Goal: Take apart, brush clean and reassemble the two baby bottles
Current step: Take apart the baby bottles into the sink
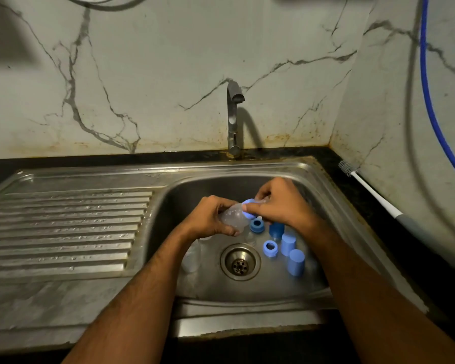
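Observation:
Over the steel sink basin (247, 290), my left hand (210, 219) grips a clear baby bottle body (233, 216) lying sideways. My right hand (279, 203) is closed around the blue collar (248, 202) at the bottle's neck. On the basin floor lie loose blue parts: two rings (256, 225) (270, 248) and three caps (277, 229) (288, 244) (296, 261). A second clear bottle body (192, 258) lies under my left forearm, faint and partly hidden.
The drain (240, 265) sits mid-basin. The tap (233, 119) stands behind the sink, with no water running. A bottle brush (371, 191) with a white handle lies on the dark counter at the right. The ribbed drainboard (63, 227) lies to the left. A blue hose (428, 88) hangs at the far right.

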A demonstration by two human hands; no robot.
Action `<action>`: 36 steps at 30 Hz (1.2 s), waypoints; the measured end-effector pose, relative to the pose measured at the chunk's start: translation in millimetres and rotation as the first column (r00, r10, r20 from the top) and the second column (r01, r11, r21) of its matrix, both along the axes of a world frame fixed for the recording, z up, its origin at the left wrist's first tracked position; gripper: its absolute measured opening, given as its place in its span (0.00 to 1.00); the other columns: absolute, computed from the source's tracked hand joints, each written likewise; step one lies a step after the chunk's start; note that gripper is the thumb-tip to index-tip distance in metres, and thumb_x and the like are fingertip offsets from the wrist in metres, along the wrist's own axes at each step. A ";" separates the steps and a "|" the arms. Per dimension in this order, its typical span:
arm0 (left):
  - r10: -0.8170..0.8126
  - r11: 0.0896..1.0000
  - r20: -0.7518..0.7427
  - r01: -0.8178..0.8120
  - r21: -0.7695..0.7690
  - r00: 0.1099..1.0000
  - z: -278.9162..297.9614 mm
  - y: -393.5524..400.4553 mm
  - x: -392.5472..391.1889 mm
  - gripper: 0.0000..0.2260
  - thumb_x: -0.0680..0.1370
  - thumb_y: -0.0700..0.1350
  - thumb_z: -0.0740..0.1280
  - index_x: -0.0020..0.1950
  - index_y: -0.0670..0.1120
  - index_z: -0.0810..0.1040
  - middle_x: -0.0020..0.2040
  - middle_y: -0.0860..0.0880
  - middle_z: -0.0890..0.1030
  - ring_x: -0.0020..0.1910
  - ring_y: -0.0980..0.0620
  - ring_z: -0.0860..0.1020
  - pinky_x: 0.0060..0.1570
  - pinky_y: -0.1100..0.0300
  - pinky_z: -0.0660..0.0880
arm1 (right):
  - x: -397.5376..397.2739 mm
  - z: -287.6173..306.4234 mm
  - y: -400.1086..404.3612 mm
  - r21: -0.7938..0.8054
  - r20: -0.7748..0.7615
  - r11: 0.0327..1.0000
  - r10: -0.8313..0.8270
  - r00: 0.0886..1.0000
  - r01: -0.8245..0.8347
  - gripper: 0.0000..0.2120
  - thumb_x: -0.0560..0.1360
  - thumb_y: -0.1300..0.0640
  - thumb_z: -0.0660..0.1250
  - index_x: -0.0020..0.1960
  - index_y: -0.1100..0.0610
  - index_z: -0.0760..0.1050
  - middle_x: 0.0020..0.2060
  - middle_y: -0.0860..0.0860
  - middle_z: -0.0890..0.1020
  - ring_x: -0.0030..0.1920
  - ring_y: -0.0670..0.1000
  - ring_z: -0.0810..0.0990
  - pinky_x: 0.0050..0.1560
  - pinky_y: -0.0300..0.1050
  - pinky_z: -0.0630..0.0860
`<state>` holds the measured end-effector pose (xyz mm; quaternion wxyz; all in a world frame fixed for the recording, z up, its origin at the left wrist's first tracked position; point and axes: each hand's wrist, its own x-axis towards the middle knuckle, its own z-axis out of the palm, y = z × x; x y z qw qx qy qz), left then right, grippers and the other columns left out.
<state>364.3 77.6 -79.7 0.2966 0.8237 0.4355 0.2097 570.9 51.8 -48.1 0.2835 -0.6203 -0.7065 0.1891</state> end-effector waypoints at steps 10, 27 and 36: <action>0.054 0.998 -0.027 -0.053 0.034 0.998 -6.2 5.8 0.1 0.27 0.66 0.44 0.81 0.64 0.50 0.80 0.55 0.54 0.84 0.53 0.58 0.81 0.58 0.57 0.79 | -0.3 -2.3 1.9 -0.015 -0.105 0.997 0.071 0.992 -0.073 0.17 0.67 0.59 0.81 0.55 0.53 0.83 0.46 0.46 0.85 0.49 0.46 0.85 0.52 0.44 0.84; 0.123 0.989 -0.026 -0.121 0.081 0.992 -10.4 0.5 10.1 0.28 0.66 0.46 0.79 0.63 0.53 0.74 0.55 0.56 0.77 0.51 0.59 0.76 0.48 0.69 0.73 | -2.2 -8.4 8.2 0.036 -0.250 0.993 0.115 0.961 -0.110 0.22 0.63 0.63 0.83 0.53 0.47 0.82 0.49 0.44 0.84 0.50 0.41 0.83 0.47 0.35 0.82; 0.180 0.982 -0.142 -0.169 0.089 0.973 -1.9 -17.7 4.1 0.29 0.65 0.45 0.80 0.62 0.52 0.73 0.58 0.53 0.77 0.56 0.54 0.75 0.56 0.55 0.77 | 6.1 -4.7 7.2 -0.008 -0.444 1.000 0.020 0.896 -0.026 0.19 0.63 0.66 0.83 0.51 0.54 0.84 0.46 0.48 0.85 0.48 0.47 0.84 0.45 0.40 0.83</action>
